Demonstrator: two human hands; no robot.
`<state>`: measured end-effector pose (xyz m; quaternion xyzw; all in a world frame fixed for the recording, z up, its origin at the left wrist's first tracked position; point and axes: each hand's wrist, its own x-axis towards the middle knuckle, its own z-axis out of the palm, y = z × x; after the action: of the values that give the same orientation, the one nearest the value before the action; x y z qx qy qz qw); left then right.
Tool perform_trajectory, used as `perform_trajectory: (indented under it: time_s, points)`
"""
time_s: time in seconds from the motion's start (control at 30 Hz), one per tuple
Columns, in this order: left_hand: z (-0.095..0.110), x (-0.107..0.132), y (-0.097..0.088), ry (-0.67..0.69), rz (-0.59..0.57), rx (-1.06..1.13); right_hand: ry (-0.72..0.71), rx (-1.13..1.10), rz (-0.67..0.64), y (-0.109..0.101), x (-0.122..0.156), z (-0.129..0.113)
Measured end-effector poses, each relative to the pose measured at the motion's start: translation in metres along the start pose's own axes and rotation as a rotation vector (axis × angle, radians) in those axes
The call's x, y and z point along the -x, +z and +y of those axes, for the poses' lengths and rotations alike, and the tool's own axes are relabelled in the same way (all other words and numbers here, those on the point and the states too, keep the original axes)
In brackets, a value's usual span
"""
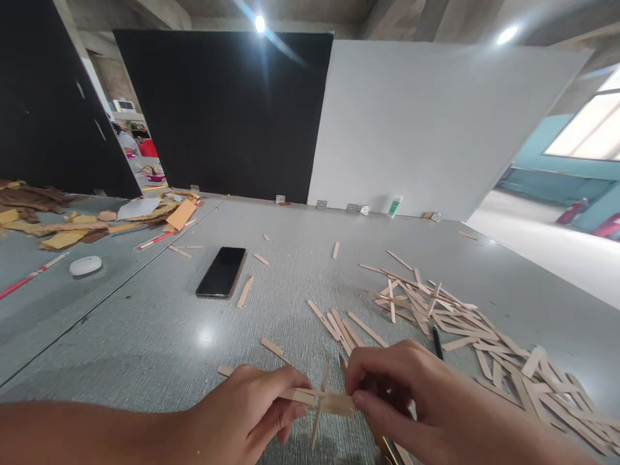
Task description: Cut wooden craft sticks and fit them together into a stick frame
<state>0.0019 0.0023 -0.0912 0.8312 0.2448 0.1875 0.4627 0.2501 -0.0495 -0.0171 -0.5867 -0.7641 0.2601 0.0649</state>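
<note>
In the head view, my left hand [261, 403] pinches the left end of a small crossed piece made of wooden craft sticks [334, 405]. A thin stick stands across its middle. The fingers of my right hand [392, 394] are closed at the right end of the same piece. Beneath my right hand lies a slim gold-coloured tool [382, 445], mostly hidden, so its kind is unclear. Several loose craft sticks [343, 328] lie just beyond my hands, and a broken stick [274, 349] is near my left hand.
A large heap of craft sticks [484, 336] spreads over the right side, with a black pen [437, 342] at its edge. A phone [221, 272], a white mouse [86, 266] and scraps of coloured material [62, 236] lie leftward. Black and white panels [436, 129] stand behind.
</note>
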Motion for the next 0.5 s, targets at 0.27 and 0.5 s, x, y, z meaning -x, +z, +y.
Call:
perform_trajectory:
  time_s: [0.27,0.5]
  points:
    - [0.006,0.0,-0.002,-0.009,0.004,0.004,-0.031,-0.002,0.006,0.007,0.004,0.001]
    - [0.014,0.0,-0.002,-0.082,0.012,0.005,-0.081,-0.092,0.034,0.013,-0.006,-0.016]
